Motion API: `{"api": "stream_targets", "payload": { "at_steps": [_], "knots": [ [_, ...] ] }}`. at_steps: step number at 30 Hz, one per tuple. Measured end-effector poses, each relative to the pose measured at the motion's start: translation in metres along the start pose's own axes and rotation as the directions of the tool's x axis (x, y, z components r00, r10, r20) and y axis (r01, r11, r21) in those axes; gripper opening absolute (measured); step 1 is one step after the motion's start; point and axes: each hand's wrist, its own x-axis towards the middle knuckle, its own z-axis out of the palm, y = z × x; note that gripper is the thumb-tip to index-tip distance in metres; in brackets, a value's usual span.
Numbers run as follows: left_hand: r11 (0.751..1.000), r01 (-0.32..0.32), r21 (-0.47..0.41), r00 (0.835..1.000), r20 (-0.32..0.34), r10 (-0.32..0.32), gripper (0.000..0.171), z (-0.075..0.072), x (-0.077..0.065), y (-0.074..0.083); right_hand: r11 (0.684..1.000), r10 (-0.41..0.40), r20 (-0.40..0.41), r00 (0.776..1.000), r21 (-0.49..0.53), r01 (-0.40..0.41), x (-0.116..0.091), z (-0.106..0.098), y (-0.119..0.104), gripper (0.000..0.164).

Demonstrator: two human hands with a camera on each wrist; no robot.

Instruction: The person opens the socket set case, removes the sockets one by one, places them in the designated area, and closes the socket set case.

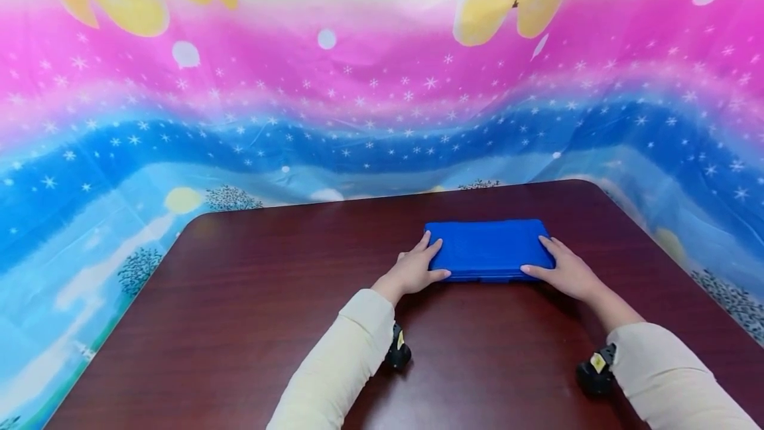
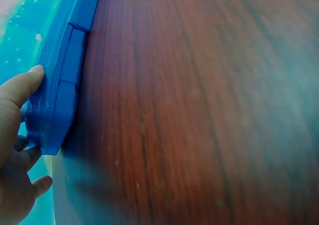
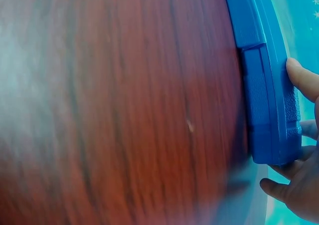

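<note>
A closed blue plastic case [image 1: 489, 247] with a textured shell lies flat near the far side of the dark wooden table. My left hand [image 1: 412, 269] holds its left end, with the thumb on the top near the front edge and other fingers spread along the end. At the opposite end, my right hand [image 1: 567, 271] grips in much the same way. The left wrist view shows the case's front side [image 2: 70, 60] and the thumb pressed on its upper face. In the right wrist view, fingertips curl in at the lower corner of the case [image 3: 266, 110].
The reddish-brown table [image 1: 268, 324] has rounded far corners. Behind and beside it hangs a colourful printed cloth [image 1: 358, 98], right up to the table's edges. A small black camera [image 1: 398, 350] sits under the left wrist, another black camera [image 1: 597, 370] under the right.
</note>
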Motion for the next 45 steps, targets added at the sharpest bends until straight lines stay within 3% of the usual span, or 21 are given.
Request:
{"api": "stream_targets", "payload": {
  "at_steps": [18,45],
  "knots": [
    [0.997,0.018,-0.069,1.000,0.005,-0.018,0.068,-0.011,-0.031,-0.020,0.999,-0.035,-0.018,0.999,0.030,0.035,0.002,0.018,-0.026,0.091],
    [0.995,0.055,-0.079,0.998,-0.022,-0.057,0.068,-0.027,-0.073,-0.056,0.996,-0.078,-0.014,0.997,0.042,0.079,0.007,0.047,-0.069,0.086]
  ]
}}
